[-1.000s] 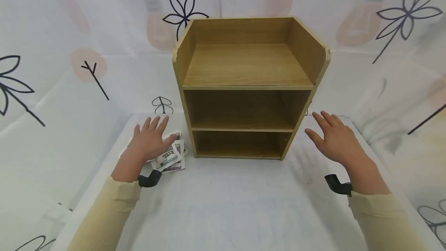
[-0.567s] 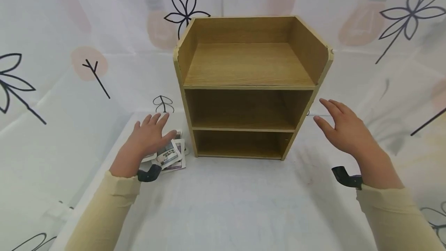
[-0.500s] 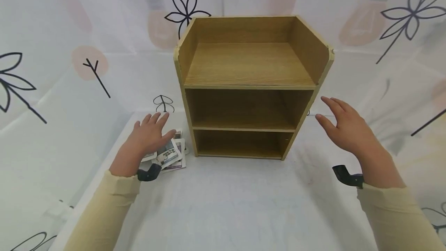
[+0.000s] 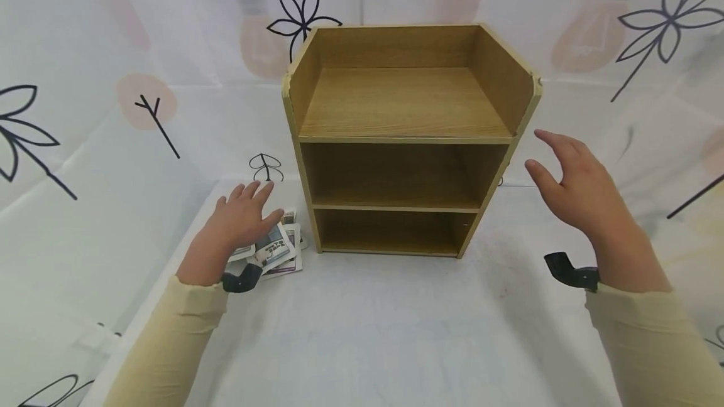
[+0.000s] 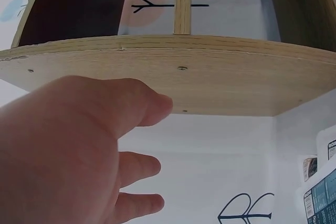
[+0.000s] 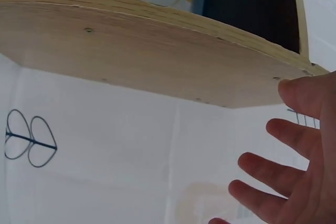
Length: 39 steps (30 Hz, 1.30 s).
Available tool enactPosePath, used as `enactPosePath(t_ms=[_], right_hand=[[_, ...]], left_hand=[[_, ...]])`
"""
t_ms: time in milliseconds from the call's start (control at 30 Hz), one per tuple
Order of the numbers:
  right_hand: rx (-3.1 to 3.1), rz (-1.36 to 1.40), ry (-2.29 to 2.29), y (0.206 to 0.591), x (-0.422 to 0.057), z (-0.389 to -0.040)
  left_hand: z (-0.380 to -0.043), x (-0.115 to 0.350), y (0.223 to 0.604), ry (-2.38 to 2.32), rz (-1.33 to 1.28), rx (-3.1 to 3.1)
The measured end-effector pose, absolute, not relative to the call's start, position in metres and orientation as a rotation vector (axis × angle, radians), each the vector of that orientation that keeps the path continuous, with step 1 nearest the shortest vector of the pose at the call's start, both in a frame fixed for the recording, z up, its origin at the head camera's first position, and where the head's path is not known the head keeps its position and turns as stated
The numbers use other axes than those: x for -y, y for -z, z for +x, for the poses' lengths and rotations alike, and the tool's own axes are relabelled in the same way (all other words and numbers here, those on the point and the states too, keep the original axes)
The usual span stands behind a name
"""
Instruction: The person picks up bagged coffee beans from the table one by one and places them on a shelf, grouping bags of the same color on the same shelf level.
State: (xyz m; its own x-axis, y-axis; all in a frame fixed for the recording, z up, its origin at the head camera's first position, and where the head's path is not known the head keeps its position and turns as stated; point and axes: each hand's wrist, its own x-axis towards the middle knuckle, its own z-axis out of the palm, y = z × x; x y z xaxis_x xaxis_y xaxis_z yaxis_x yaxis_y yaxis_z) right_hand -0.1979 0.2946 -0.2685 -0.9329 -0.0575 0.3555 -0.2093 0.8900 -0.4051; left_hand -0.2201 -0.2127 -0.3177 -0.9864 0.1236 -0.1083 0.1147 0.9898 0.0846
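Observation:
A small wooden shelf [image 4: 404,141] with bare boards stands upright at the back of the white table. My left hand [image 4: 237,226], fingers spread, hovers to the left of it, above several flat printed packets [image 4: 275,249] that it partly hides. To the right of the shelf my right hand [image 4: 579,187] is raised, its thumb and fingers apart and holding nothing. The left wrist view shows the shelf's side panel [image 5: 226,85] just beyond my thumb. In the right wrist view the other side panel [image 6: 157,59] lies beside my fingertips, with a gap hard to judge.
White cloth with printed flowers [image 4: 302,11] and bulbs hangs behind the shelf and on both sides. The white table [image 4: 390,331] reaches forward from the shelf's foot. Each wrist wears a black camera mount, such as the right one [image 4: 571,272].
My right hand has risen and shifted to the right, up along the shelf's side. The left hand has barely moved, and the shelf and packets stay where they were.

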Motion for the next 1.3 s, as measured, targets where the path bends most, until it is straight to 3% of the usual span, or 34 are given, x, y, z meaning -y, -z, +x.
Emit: enactPosePath(t_ms=[433,733,1300], right_hand=[[2.399,-0.009,-0.910,0.238,-0.273,-0.199],[2.335,0.099,-1.090,0.213,-0.251,-0.208],[2.431,0.149,-1.174,0.210,-0.240,-0.227]], left_hand=[[-0.215,0.215,0.324,-0.125,0.160,-3.020],[-0.212,0.219,0.322,-0.149,0.140,-3.014],[-0.212,0.223,0.325,-0.155,0.138,-3.025]])
